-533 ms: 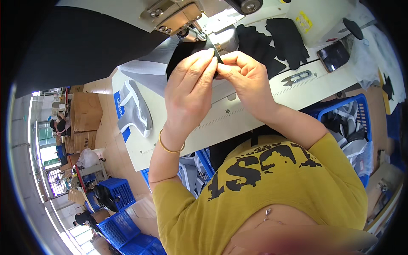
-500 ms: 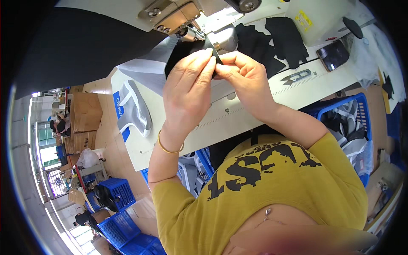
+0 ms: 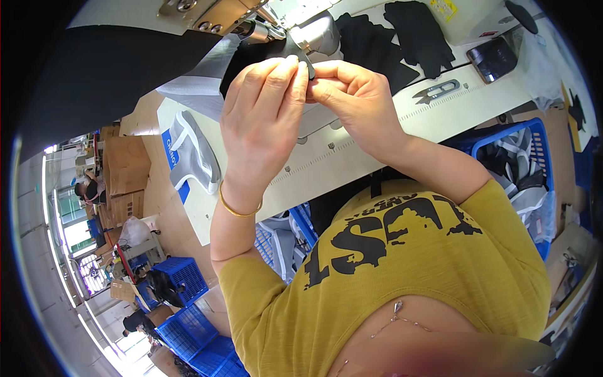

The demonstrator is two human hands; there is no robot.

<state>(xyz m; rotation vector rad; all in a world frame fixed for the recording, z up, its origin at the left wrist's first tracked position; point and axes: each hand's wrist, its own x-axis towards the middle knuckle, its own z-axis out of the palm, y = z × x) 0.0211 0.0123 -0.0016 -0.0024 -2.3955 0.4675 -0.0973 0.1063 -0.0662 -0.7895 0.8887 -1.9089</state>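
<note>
A black fabric piece [image 3: 235, 63] lies under the metal foot area of a sewing machine [image 3: 217, 17]. My left hand [image 3: 260, 125] is closed on it, fingertips pressed along its right edge. My right hand [image 3: 359, 108] pinches the same edge, thumb and index finger together, right beside the left fingertips. Both hands hide much of the fabric, and the needle cannot be made out. Left of my left hand, a grey and white sewn piece [image 3: 205, 157] rests on the white table [image 3: 245, 217].
Black cut pieces [image 3: 419, 41] lie right of the machine. Thread snips [image 3: 438, 92] and a dark phone [image 3: 493, 61] lie on the table's right part. A blue basket [image 3: 541, 151] of grey and black pieces stands at the right. Blue crates [image 3: 182, 281] and cartons [image 3: 127, 164] stand at the left.
The view has shifted, with the machine and table now further left and up. Both hands keep their pinch on the black fabric piece, fingertips still close together.
</note>
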